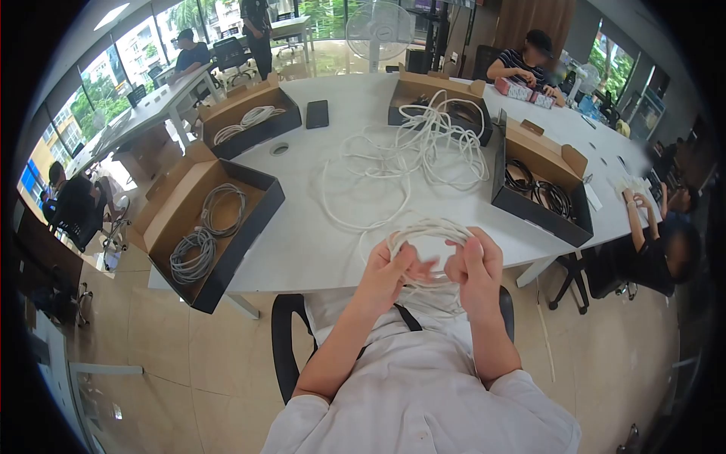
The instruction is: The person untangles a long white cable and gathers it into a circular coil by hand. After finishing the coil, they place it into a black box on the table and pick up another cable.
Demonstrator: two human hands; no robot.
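A coiled white cable (pixel 429 226) is held up between my two hands at the table's near edge. My left hand (pixel 393 274) is closed round the coil's left side, its fingers partly blurred. On the right side my right hand (pixel 476 265) grips the coil between thumb and fingers. More white loops hang below the hands, over my lap. Beyond them a loose tangle of white cable (pixel 446 144) spreads over the white table (pixel 302 227), with wide loops reaching toward my hands.
Open boxes hold grey cables (pixel 193 256), white cable (pixel 261 115) and black cables (pixel 552 198); another box (pixel 395 113) stands behind the tangle. A black phone (pixel 318 114) lies near a table hole (pixel 279 149). People sit at the right, one handling red boxes (pixel 514 88).
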